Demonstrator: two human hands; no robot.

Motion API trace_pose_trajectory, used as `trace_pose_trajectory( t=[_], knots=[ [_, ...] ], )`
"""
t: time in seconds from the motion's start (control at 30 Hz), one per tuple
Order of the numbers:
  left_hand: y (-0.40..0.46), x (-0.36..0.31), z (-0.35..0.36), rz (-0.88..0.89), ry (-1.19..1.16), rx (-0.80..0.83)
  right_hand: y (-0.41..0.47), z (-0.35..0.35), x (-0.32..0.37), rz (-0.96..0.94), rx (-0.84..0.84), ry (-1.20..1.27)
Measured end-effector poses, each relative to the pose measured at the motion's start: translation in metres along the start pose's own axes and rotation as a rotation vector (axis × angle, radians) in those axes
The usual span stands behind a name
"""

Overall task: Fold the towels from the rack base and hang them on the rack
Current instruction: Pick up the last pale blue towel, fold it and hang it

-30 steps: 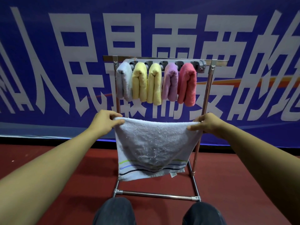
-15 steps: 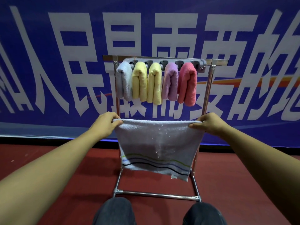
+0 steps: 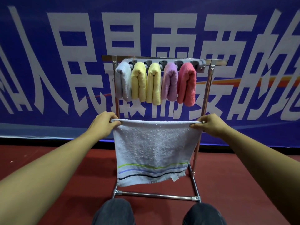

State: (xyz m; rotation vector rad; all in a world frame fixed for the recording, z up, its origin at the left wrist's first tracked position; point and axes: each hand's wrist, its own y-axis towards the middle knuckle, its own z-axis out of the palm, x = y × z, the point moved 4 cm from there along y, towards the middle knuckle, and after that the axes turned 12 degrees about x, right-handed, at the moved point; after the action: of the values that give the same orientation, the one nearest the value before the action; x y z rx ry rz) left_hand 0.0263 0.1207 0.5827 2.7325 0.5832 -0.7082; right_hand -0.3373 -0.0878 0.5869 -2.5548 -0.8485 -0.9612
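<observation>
A white towel with green, blue and black stripes near its lower hem hangs stretched flat in front of the metal rack. My left hand pinches its top left corner and my right hand pinches its top right corner, holding the top edge level and taut. Several folded towels hang side by side from the grey holder bar at the rack's top: a pale grey towel, two yellow towels, a lilac towel and a coral towel.
The rack's base bar lies on the red floor just beyond my knees. A blue banner with large white characters fills the wall behind the rack.
The towel's top edge has been pulled straighter and tauter, and its lower hem has swung down to hang flat. Both hands stay at about the same height.
</observation>
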Motion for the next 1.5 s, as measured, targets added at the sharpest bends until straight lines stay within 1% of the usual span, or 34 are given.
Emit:
trace_pose_trajectory(
  t=[0.07,0.17,0.23,0.43,0.53,0.63,0.77,1.0,1.1,1.33,1.43,1.5],
  knots=[
    [0.003,0.003,0.001,0.034,-0.063,0.021,-0.001,0.000,0.000,-0.024,0.004,0.005],
    [0.002,0.010,0.000,0.029,-0.326,0.058,-0.003,-0.003,-0.006,-0.047,-0.040,0.126],
    [0.001,0.012,0.000,0.014,-0.485,0.046,-0.005,-0.004,-0.009,-0.049,-0.073,0.211],
    [-0.001,0.008,0.000,-0.055,-0.855,-0.150,-0.003,-0.002,-0.020,-0.064,-0.202,0.537],
    [0.002,0.014,0.008,-0.122,-0.985,-0.192,-0.004,0.005,-0.023,-0.056,-0.271,0.684],
    [0.009,0.025,0.023,-0.169,-1.008,-0.202,-0.001,0.017,-0.027,-0.036,-0.303,0.727],
    [0.012,0.039,0.052,-0.216,-0.992,-0.220,0.008,0.043,-0.045,0.036,-0.317,0.711],
    [0.016,0.078,0.135,-0.402,-1.051,-0.255,0.029,0.113,-0.081,0.145,-0.310,0.787],
    [0.012,0.080,0.175,-0.433,-1.058,-0.223,0.042,0.151,-0.101,0.184,-0.282,0.804],
    [0.014,0.089,0.264,-0.500,-1.162,-0.102,0.073,0.240,-0.144,0.261,-0.219,0.835],
    [0.013,0.088,0.285,-0.532,-1.208,-0.081,0.081,0.264,-0.155,0.260,-0.165,0.803],
    [0.016,0.084,0.293,-0.522,-1.232,-0.055,0.087,0.272,-0.157,0.257,-0.157,0.779]
  ],
)
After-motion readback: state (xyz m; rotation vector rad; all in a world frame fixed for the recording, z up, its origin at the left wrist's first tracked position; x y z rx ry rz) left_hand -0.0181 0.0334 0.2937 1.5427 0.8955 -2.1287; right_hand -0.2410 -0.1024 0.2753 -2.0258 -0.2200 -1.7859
